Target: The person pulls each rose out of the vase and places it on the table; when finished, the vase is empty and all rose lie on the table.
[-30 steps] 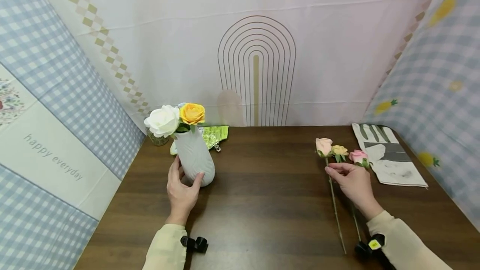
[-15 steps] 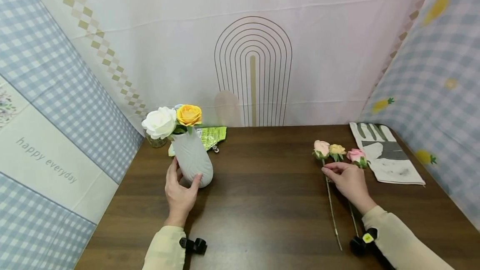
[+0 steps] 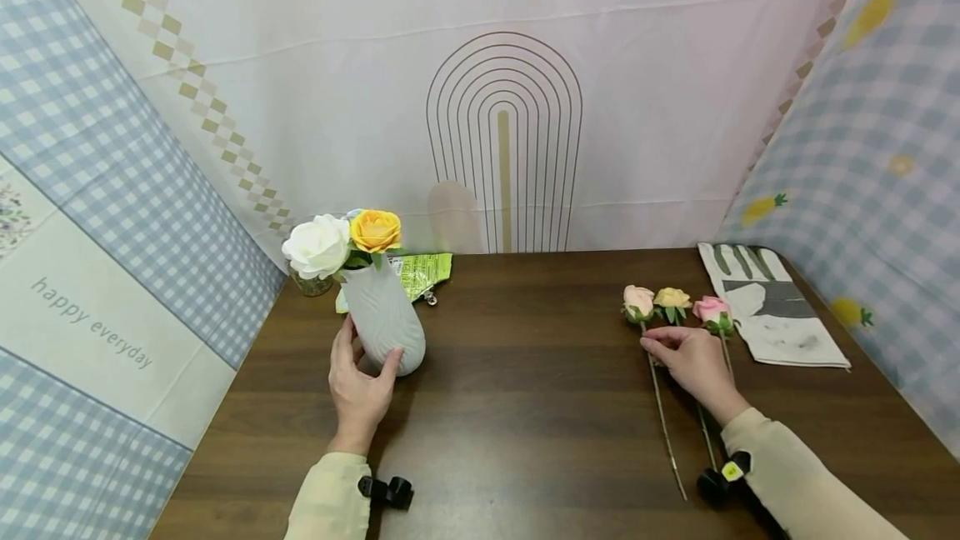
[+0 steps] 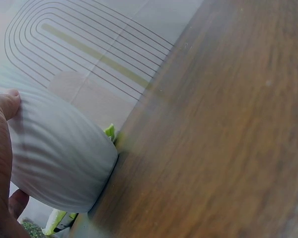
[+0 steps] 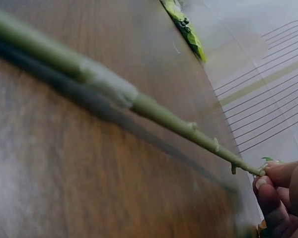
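Note:
A pale grey ribbed vase point(image 3: 386, 319) leans to the left, holding a white rose point(image 3: 318, 247) and an orange-yellow rose point(image 3: 376, 231). Around its lower part my left hand point(image 3: 362, 394) grips it, thumb on the near side. In the left wrist view the vase's base point(image 4: 97, 193) is right at the tabletop. My right hand point(image 3: 697, 365) pinches a pale peach rose point(image 3: 638, 303) by the stem point(image 5: 164, 119), just below the bloom. Beside it are a pale yellow rose point(image 3: 672, 298) and a pink rose point(image 3: 712, 309), their stems partly hidden by the hand.
A green packet point(image 3: 426, 273) lies behind the vase, with a small metal item point(image 3: 430, 298) by it. A glass jar point(image 3: 312, 284) stands at the back left. On the right lies a folded printed cloth point(image 3: 772, 307). Fabric hangings border the brown table point(image 3: 510, 407).
The head view has shifted slightly. The peach rose's bloom has dropped a little and moved slightly left in my right hand. My left hand still holds the tilted vase.

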{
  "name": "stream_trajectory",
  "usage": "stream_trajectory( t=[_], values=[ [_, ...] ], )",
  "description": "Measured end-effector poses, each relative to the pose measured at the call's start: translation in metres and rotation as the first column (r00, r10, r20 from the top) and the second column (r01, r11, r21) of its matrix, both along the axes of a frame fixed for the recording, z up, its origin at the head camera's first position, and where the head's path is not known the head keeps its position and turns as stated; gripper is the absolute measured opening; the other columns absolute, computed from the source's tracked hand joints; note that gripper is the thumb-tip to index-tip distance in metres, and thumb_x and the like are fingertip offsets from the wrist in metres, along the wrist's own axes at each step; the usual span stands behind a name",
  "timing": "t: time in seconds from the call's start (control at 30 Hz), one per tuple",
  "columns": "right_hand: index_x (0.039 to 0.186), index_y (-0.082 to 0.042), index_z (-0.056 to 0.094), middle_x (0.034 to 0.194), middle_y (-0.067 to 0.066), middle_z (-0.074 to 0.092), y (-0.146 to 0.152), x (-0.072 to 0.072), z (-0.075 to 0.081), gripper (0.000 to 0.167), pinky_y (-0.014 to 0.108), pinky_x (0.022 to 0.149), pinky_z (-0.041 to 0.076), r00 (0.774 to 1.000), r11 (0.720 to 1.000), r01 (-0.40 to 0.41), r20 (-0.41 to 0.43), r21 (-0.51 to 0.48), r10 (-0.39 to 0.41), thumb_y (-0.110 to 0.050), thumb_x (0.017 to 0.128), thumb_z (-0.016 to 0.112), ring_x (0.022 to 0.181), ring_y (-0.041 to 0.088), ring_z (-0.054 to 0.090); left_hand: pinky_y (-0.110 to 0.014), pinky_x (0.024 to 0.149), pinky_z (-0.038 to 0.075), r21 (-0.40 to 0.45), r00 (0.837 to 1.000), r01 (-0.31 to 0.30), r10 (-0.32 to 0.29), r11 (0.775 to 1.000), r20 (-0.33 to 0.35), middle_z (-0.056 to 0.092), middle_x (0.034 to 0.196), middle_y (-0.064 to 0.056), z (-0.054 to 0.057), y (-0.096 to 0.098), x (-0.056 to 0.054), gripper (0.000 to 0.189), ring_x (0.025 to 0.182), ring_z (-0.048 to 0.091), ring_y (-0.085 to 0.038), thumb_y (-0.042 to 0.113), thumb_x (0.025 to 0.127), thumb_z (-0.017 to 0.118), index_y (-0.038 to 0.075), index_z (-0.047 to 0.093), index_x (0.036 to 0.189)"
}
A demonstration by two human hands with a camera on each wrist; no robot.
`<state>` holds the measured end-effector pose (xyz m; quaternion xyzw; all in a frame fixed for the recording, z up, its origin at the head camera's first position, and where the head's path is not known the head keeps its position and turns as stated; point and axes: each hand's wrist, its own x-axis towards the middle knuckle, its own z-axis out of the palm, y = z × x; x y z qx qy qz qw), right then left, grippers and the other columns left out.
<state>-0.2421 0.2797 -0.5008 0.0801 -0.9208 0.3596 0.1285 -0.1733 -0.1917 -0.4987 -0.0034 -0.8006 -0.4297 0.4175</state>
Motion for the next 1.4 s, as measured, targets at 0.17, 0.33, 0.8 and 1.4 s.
stream_trajectory(
  t=[0.17, 0.33, 0.8, 1.4],
  values=[
    [0.091, -0.010, 0.077, 0.067, -0.003, 0.068, 0.000, 0.001, 0.001, 0.013, 0.024, 0.046, 0.043, 0.999, 1.000, -0.015, 0.046, 0.006, 0.014, -0.021, 0.087, 0.073, 0.057, 0.008, 0.060, -0.022, 0.088, 0.048, -0.001, 1.000, 0.000, 0.000, 1.000, -0.010, 0.050, 0.134, -0.016, -0.001, 0.000, -0.001, 0.086, 0.112, 0.057, -0.025, 0.017, 0.073, 0.083, 0.009, 0.040, 0.147],
    [0.095, -0.009, 0.077, 0.069, -0.003, 0.070, 0.000, 0.001, 0.001, 0.014, 0.024, 0.047, 0.043, 0.997, 0.999, -0.030, 0.069, 0.038, 0.028, -0.020, 0.087, 0.073, 0.059, 0.009, 0.061, -0.018, 0.088, 0.046, 0.000, 1.000, 0.003, -0.003, 1.000, -0.017, 0.051, 0.133, -0.016, -0.002, 0.000, -0.001, 0.086, 0.112, 0.056, -0.025, 0.016, 0.073, 0.083, 0.009, 0.040, 0.147],
    [0.093, -0.011, 0.077, 0.081, 0.001, 0.072, 0.001, -0.001, 0.002, 0.012, 0.027, 0.053, 0.043, 0.999, 0.993, -0.037, 0.037, 0.109, 0.033, -0.020, 0.085, 0.075, 0.061, 0.010, 0.056, -0.036, 0.085, 0.051, -0.005, 1.000, -0.002, 0.002, 1.000, -0.013, 0.051, 0.133, -0.016, -0.002, -0.001, -0.001, 0.086, 0.111, 0.057, -0.026, 0.017, 0.074, 0.083, 0.010, 0.040, 0.147],
    [0.088, -0.009, 0.077, 0.085, 0.008, 0.073, 0.000, 0.003, 0.016, 0.008, 0.046, 0.063, 0.052, 0.996, 0.975, -0.043, -0.063, 0.219, 0.058, -0.014, 0.082, 0.076, 0.075, 0.025, 0.068, -0.018, 0.088, 0.047, 0.004, 1.000, 0.005, -0.005, 1.000, -0.014, 0.051, 0.133, -0.016, 0.001, 0.000, -0.001, 0.085, 0.111, 0.057, -0.029, 0.015, 0.073, 0.083, 0.008, 0.040, 0.146]
  ],
)
